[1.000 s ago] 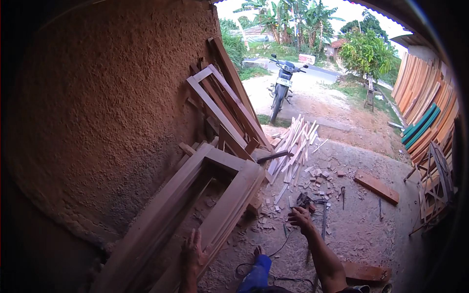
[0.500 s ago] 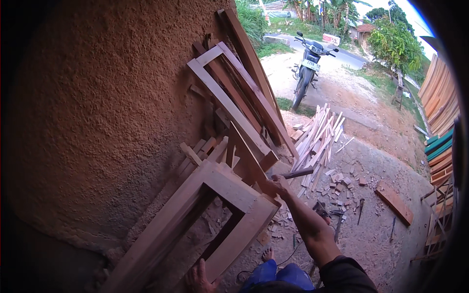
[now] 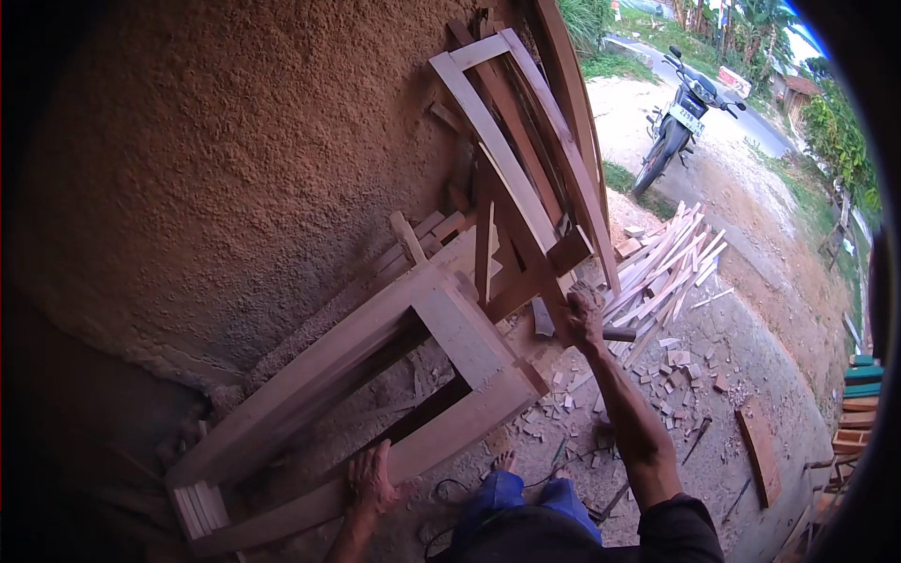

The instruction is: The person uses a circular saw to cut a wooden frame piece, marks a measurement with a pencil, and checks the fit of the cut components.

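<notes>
Clock = whole view. Wall (image 3: 244, 188) at 10, rough brown plaster. Frame (image 3: 319, 361) at 7, long wooden rectangle, one end out at 8, crossbar end nr centre. L hand (image 3: 374, 479) nr 7, open, laid on frame's near rail w/ fingertips at inner edge. Bare foot (image 3: 505, 461) b/w 5 & 6, on dusty floor. Pale frame (image 3: 493, 136) at 1, slanting, w/ brown bd (image 3: 526, 249) at 2, overlapping it. R hand (image 3: 584, 319) b/w 3 & 4, closed on bd's lower end; exact finger wrap unclear. Dark stick (image 3: 620, 334) juts out just beside R wrist. Strips (image 3: 664, 277) piled at 3. Motorbike (image 3: 678, 127) at 2, parked outside. Plank (image 3: 758, 450) at 4, on floor.
</notes>
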`<state>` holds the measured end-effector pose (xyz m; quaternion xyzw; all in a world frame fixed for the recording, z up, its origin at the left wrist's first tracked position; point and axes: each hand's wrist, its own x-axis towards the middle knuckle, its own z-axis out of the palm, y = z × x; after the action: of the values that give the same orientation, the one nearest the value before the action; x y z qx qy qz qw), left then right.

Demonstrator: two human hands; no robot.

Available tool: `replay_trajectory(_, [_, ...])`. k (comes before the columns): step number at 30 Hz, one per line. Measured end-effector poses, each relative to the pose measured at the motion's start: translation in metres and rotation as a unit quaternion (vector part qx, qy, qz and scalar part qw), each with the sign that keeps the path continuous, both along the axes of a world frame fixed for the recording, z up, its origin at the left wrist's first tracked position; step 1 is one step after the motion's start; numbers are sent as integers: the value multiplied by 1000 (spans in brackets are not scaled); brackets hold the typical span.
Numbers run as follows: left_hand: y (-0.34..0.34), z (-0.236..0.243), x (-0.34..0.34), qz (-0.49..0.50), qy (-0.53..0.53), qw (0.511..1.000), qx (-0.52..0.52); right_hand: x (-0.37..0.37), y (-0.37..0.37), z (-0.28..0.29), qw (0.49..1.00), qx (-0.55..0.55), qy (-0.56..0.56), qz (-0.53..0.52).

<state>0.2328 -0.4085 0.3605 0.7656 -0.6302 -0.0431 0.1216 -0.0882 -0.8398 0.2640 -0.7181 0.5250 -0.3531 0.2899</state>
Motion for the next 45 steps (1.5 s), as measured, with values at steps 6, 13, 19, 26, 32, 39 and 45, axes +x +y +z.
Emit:
replay_trajectory(6, [4, 12, -3, 6, 105, 990, -95, -99, 29, 169, 988, -67, -140, -3])
replay_trajectory(13, [-6, 17, -19, 171, 235, 891, -350, -155, 101, 202, 924, 99, -368, 42])
replay_trajectory(19, [-39, 109, -91, -1, 5, 947, -320, -110, 198, 142, 844, 348, -383, 139])
replay_trajectory(26, [-51, 79, -126, -56, 60, 992, -100, -80, 249, 78, 812, 460, -273, 232])
replay_trajectory(32, [-57, 45, -123, -56, -21, 993, 98, -92, 252, 73, 823, 435, -280, 237])
replay_trajectory(39, [-89, 36, -112, -74, -21, 991, 112, -83, 240, 68, 799, 493, -251, 237])
replay_trajectory(45, [-107, 31, -101, -173, -6, 982, 76, -77, 234, 60, 818, 401, -295, 289])
